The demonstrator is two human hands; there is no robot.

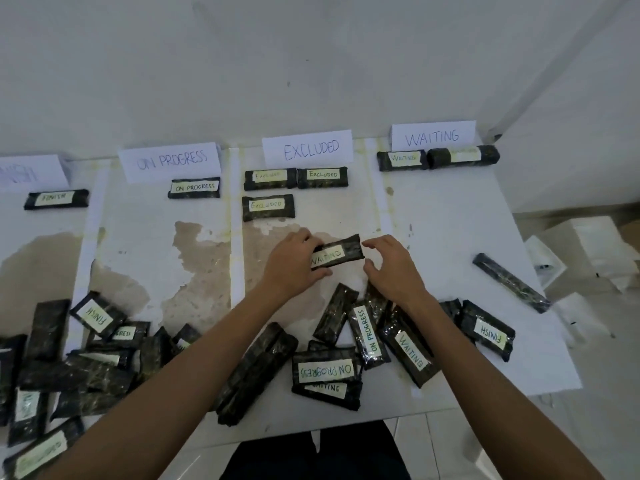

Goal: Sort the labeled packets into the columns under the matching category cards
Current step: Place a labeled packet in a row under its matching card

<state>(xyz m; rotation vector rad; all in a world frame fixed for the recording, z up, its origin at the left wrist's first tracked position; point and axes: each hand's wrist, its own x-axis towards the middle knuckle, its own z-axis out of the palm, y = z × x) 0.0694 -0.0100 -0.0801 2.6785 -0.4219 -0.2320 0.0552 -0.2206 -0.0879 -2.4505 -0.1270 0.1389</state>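
My left hand (294, 263) grips a dark packet labeled WAITING (337, 252) by its left end, above the middle of the table. My right hand (389, 268) hovers at the packet's right end with fingers spread, not clearly touching it. Four white cards stand along the back: FINISH (31, 173), ON PROGRESS (169, 162), EXCLUDED (308, 148), WAITING (433, 136). Under them lie one FINISH packet (57, 199), one ON PROGRESS packet (194, 187), three EXCLUDED packets (268, 206) and two WAITING packets (438, 158).
Several unsorted dark packets lie heaped along the near edge, left (69, 368) and centre (363, 344). One packet (510, 282) lies face down near the table's right edge. White tape strips (236, 220) divide the columns. White boxes (595, 247) sit on the floor at right.
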